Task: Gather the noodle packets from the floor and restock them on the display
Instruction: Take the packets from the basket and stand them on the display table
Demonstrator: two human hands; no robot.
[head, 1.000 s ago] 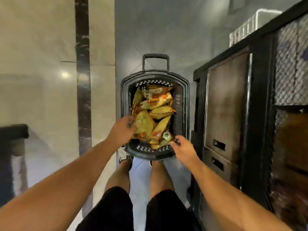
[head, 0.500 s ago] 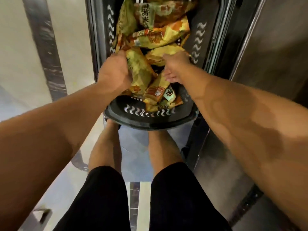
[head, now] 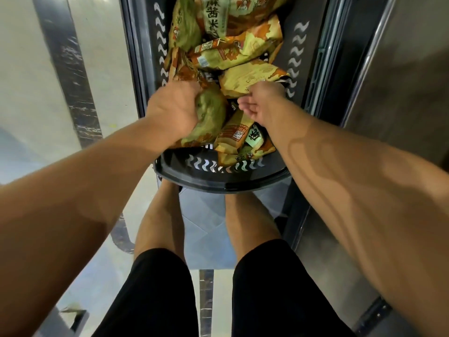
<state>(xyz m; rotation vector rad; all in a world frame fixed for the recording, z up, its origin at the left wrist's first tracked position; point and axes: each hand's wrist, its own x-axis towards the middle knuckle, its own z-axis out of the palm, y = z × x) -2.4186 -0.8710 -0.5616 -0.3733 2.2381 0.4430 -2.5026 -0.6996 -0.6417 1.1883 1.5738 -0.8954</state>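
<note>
A black plastic shopping basket point(head: 220, 180) stands on the floor in front of my legs, filled with several yellow, green and orange noodle packets point(head: 239, 48). My left hand point(head: 173, 110) is closed around a greenish packet point(head: 211, 113) at the near left of the pile. My right hand point(head: 261, 100) grips the edge of a yellow packet point(head: 247, 80) lying across the middle. More packets point(head: 234, 136) lie under both hands at the basket's near end.
A dark metal display cabinet point(head: 388, 93) stands close on the right of the basket. Pale floor tiles with a dark marble strip point(head: 65, 69) lie to the left. My bare legs and black shorts point(head: 150, 293) fill the lower middle.
My view has dropped closer to the basket. Both hands went from the basket's near rim into the pile and closed on packets.
</note>
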